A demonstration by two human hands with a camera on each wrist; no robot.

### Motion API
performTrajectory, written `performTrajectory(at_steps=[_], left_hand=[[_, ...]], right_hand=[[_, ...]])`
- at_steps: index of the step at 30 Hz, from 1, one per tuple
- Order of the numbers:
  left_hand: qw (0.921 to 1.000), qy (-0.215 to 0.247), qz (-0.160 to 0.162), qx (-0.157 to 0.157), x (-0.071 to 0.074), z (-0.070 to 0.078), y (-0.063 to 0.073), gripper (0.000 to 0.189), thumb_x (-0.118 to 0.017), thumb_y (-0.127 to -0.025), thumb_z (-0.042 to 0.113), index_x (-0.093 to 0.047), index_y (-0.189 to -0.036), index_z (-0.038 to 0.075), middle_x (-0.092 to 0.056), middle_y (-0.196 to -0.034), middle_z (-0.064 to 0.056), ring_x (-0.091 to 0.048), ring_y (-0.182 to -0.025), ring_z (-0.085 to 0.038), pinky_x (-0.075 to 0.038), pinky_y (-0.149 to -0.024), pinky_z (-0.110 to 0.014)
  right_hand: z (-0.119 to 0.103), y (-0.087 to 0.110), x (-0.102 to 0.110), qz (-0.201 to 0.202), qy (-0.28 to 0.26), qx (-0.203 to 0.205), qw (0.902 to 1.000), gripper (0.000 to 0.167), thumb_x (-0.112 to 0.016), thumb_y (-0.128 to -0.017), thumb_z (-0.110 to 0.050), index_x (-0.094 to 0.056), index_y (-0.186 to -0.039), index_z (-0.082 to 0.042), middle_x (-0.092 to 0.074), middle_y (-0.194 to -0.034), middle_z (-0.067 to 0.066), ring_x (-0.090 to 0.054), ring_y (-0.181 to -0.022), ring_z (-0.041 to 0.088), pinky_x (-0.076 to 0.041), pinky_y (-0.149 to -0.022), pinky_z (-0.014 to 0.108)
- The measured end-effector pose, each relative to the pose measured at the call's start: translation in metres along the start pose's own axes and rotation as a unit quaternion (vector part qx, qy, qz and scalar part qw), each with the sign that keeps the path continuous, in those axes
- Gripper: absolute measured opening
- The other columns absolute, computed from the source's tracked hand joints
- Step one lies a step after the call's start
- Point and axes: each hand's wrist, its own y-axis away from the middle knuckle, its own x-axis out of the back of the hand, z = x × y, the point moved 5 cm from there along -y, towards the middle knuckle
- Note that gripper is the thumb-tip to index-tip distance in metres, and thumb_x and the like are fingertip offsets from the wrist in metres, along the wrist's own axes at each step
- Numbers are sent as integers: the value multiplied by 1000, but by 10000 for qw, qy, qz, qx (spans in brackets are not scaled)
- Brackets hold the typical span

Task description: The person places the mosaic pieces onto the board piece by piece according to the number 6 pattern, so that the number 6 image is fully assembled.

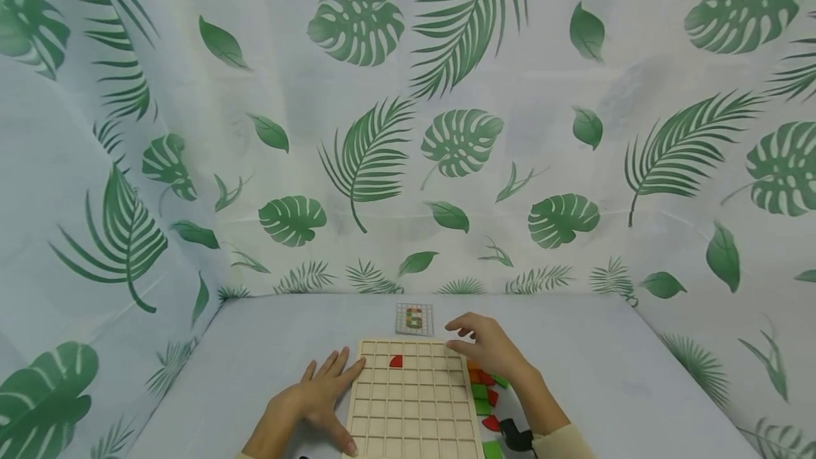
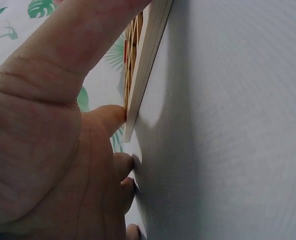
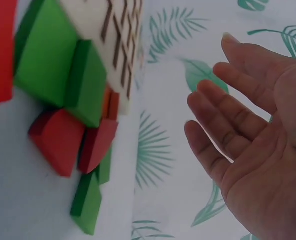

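A pale wooden grid board [image 1: 408, 409] lies on the table, with one red quarter-round piece [image 1: 397, 361] in a cell of its second row. My left hand [image 1: 314, 394] is spread along the board's left side, thumb and index finger touching its edge. In the left wrist view, the index fingertip [image 2: 119, 117] meets the board's rim [image 2: 147, 70]. My right hand [image 1: 487, 346] hovers by the board's far right corner. Its fingers [image 3: 227, 110] are loosely bent with nothing between them in the right wrist view.
Loose green blocks [image 1: 481, 402], red blocks [image 1: 491, 423] and orange blocks [image 1: 474, 375] lie along the board's right side, some overlapping. Behind the board lies a small pattern card [image 1: 414, 319] with a coloured design on a grid. A leaf-print cloth [image 1: 395, 246] hangs behind the table.
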Motion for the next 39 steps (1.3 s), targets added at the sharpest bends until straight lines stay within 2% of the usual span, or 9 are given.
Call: performTrajectory(at_steps=[6,16,22,27,33,39], left_hand=[[10000,-29,-12,46,0,-1,1,141,-98,-55,60,-21,-167,21,-7,-175,-22,-5,-162,-44,-2,-125,-72],[10000,40,17,28,0,-3,-2,142,-97,-54,62,-21,-167,23,-6,-175,-20,-3,-162,-43,-1,-126,-71],[10000,65,-10,-42,-2,-5,-3,143,-96,-54,64,-19,-168,24,-5,-175,-20,-2,-162,-42,0,-125,-72],[10000,91,-24,-32,-2,-5,-3,142,-97,-54,62,-20,-168,24,-6,-175,-20,-3,-162,-43,0,-125,-72],[9998,182,-35,-44,-4,-7,-5,144,-93,-51,72,-22,-167,28,-6,-175,-21,-2,-162,-43,3,-125,-72],[9999,108,2,-15,0,-3,-1,142,-97,-53,64,-22,-167,24,-8,-175,-21,-5,-162,-44,-1,-125,-72]], right_hand=[[14,2,-2,-83,112,-404,9991,28,-77,-94,-15,-75,-122,-10,-74,-121,1,-67,-108,25,-55,-93,47],[28,4,5,-164,427,-538,9975,25,-77,-94,-12,-76,-118,-9,-75,-116,3,-65,-101,21,-56,-84,40],[35,7,3,-592,513,-748,9941,17,-81,-89,-10,-80,-106,-9,-74,-101,1,-60,-90,17,-52,-73,32],[42,11,-1,-819,467,-764,9926,18,-85,-85,-11,-80,-102,-9,-71,-95,-1,-57,-84,15,-49,-69,28],[45,11,-2,-876,419,-743,9925,19,-86,-85,-13,-80,-102,-9,-70,-94,-2,-56,-82,13,-49,-68,27],[45,11,-2,-885,461,-860,9913,19,-87,-83,-14,-80,-100,-9,-70,-93,-1,-56,-84,15,-50,-71,32]])
